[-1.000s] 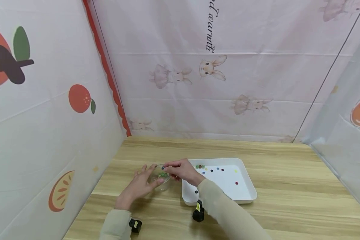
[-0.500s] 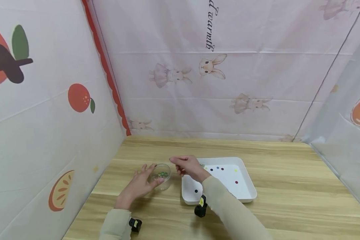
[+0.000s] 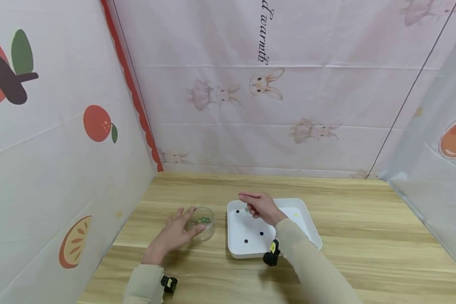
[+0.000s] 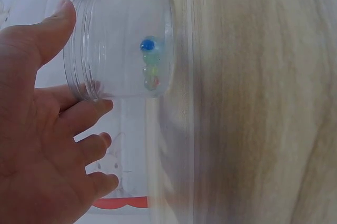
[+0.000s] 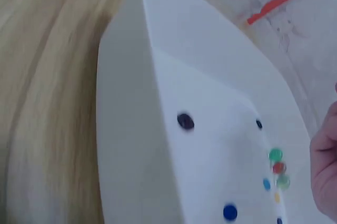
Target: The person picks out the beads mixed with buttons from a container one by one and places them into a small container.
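My left hand (image 3: 176, 231) grips the rim of a clear plastic jar (image 4: 121, 45), thumb on one side and fingers on the other. The jar stands upright on the table, its mouth uncovered. At its bottom lie a blue bead (image 4: 147, 44) and several see-through greenish beads (image 4: 151, 58). Over the back left of a white tray (image 3: 233, 254) is my right hand (image 3: 262, 207), fingers loosely curled, with nothing visible in them. In the right wrist view only part of this hand shows, beside a green bead (image 5: 275, 154) and a red bead (image 5: 279, 167) in the tray.
Scattered in the tray are a dark bead (image 5: 185, 121), a blue bead (image 5: 230, 212) and a yellow one near the right wall. The wooden table (image 3: 365, 236) extends right of the tray. Printed cloth walls (image 3: 228, 143) enclose the back and sides.
My right hand has moved right from the jar's mouth, where it pinched a small blue bead, to above the tray. That bead has left its fingers. My left hand has stayed on the jar.
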Tool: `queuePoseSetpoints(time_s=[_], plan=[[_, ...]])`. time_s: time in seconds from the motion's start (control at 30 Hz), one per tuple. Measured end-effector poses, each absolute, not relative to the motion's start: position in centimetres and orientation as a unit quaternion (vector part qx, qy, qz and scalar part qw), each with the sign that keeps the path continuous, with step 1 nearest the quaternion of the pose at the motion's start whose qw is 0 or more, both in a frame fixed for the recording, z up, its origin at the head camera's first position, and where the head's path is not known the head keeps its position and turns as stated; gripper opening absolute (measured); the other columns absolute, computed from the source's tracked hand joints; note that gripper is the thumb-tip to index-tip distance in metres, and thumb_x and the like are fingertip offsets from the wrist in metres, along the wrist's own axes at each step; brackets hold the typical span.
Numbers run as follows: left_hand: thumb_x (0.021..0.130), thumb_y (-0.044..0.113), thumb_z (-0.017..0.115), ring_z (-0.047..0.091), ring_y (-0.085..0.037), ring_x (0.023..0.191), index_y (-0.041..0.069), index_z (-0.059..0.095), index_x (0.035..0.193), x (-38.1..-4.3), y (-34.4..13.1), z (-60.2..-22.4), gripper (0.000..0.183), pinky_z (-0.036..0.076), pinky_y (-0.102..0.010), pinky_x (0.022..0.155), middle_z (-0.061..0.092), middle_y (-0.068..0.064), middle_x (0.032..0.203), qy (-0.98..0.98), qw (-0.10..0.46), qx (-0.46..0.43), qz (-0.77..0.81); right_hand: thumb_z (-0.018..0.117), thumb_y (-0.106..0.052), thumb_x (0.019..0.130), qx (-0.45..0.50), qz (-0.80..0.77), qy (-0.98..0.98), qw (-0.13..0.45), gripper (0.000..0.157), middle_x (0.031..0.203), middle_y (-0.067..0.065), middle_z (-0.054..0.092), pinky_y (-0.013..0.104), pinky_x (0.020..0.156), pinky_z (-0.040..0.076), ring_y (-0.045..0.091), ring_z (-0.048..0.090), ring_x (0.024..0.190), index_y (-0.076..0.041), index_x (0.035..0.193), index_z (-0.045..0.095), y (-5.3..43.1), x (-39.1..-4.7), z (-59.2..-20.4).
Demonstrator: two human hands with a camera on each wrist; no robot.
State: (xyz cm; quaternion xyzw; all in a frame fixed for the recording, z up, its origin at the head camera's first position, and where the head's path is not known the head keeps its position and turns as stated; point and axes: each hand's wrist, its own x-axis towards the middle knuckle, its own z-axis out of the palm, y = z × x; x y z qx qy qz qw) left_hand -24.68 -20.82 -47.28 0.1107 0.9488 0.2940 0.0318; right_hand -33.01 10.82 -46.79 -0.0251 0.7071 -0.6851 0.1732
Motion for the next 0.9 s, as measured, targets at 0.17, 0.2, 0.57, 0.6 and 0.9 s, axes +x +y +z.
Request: queuePoseSetpoints(time_s=[0.17, 0.2, 0.57, 0.6, 0.9], plan=[[0.1, 0.064, 0.06, 0.011, -0.051, 0.161, 0.008, 0.03, 0.166, -24.6, -20.9, -47.3, 0.091, 0.003, -0.072, 0.128, 0.042, -0.028, 0.163, 0.948, 0.032, 0.108, 0.297, 0.074, -0.025, 0.1, -0.002, -0.652, 0.739, 0.17, 0.046, 0.066, -0.004, 0.054, 0.018, 0.05, 0.035, 0.007, 0.044, 0.057, -0.008, 0.143, 0.067, 12.8, -33.3, -47.9], [0.1, 0.064, 0.06, 0.01, -0.051, 0.161, 0.008, 0.03, 0.167, -24.6, -20.9, -47.3, 0.092, 0.003, -0.072, 0.127, 0.041, -0.028, 0.164, 0.948, 0.034, 0.107, 0.297, 0.074, -0.023, 0.1, 0.003, -0.647, 0.743, 0.17, 0.045, 0.066, -0.004, 0.053, 0.018, 0.05, 0.035, 0.007, 0.044, 0.056, -0.008, 0.142, 0.067, 13.1, -33.4, -48.1], [0.102, 0.062, 0.059, 0.011, -0.051, 0.161, 0.007, 0.029, 0.167, -24.6, -21.0, -47.1, 0.09, 0.004, -0.071, 0.129, 0.042, -0.027, 0.163, 0.949, 0.034, 0.11, 0.293, 0.074, -0.017, 0.099, 0.045, -0.599, 0.783, 0.162, 0.035, 0.061, -0.004, 0.054, 0.021, 0.048, 0.034, 0.007, 0.046, 0.052, -0.011, 0.133, 0.074, 15.1, -33.2, -49.5], [0.102, 0.061, 0.059, 0.011, -0.051, 0.161, 0.007, 0.029, 0.167, -24.6, -21.1, -47.1, 0.09, 0.004, -0.071, 0.128, 0.042, -0.027, 0.163, 0.949, 0.035, 0.11, 0.293, 0.074, -0.017, 0.099, 0.046, -0.597, 0.784, 0.161, 0.035, 0.061, -0.004, 0.053, 0.021, 0.048, 0.034, 0.007, 0.046, 0.052, -0.011, 0.133, 0.074, 15.1, -33.2, -49.5], [0.102, 0.058, 0.061, 0.013, -0.052, 0.16, 0.006, 0.03, 0.166, -24.7, -20.8, -47.1, 0.088, 0.005, -0.072, 0.128, 0.042, -0.029, 0.163, 0.949, 0.034, 0.113, 0.291, 0.075, -0.016, 0.098, 0.05, -0.582, 0.795, 0.162, 0.034, 0.057, -0.005, 0.051, 0.021, 0.045, 0.03, 0.007, 0.042, 0.048, -0.013, 0.132, 0.076, 14.9, -33.3, -49.9]])
